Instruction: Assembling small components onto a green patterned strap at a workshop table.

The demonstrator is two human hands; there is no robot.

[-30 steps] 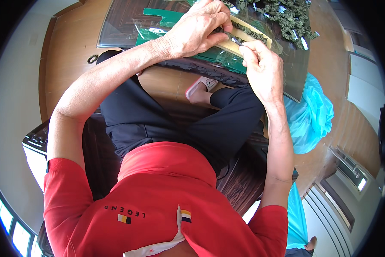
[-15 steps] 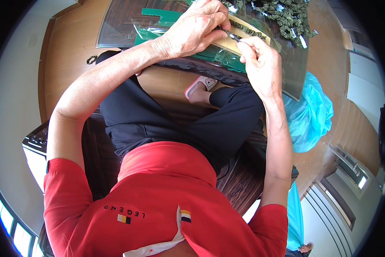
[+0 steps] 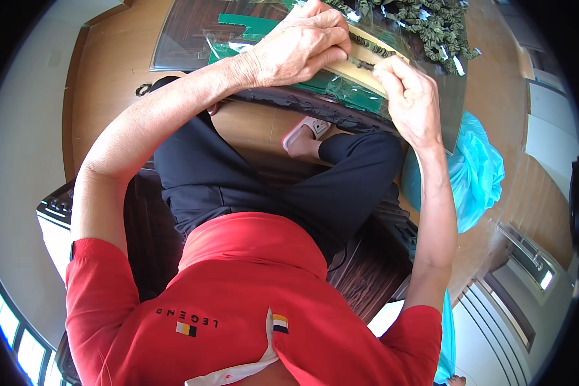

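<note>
Both my hands work over a long pale-yellow board [image 3: 365,76] at the near edge of a glass-topped table. My left hand [image 3: 302,50] is closed in a pinch on one end of a dark olive gathered fabric strip [image 3: 363,64]. My right hand [image 3: 410,98] pinches its other end, and the strip is stretched between them above the board. Another gathered olive piece [image 3: 374,44] lies lengthwise along the board's far side. My left fingers hide part of the board and the strip's left end.
A heap of olive scrunchie-like bands [image 3: 431,29] with white tags covers the table's far right. Green tape [image 3: 247,26] and clear film lie left of the board. A blue plastic bag [image 3: 476,174] stands right of the table. One dark ring-shaped band [image 3: 143,89] lies on the floor.
My right hand has moved right and slightly nearer, away from my left hand. More of the olive strip now shows between them.
</note>
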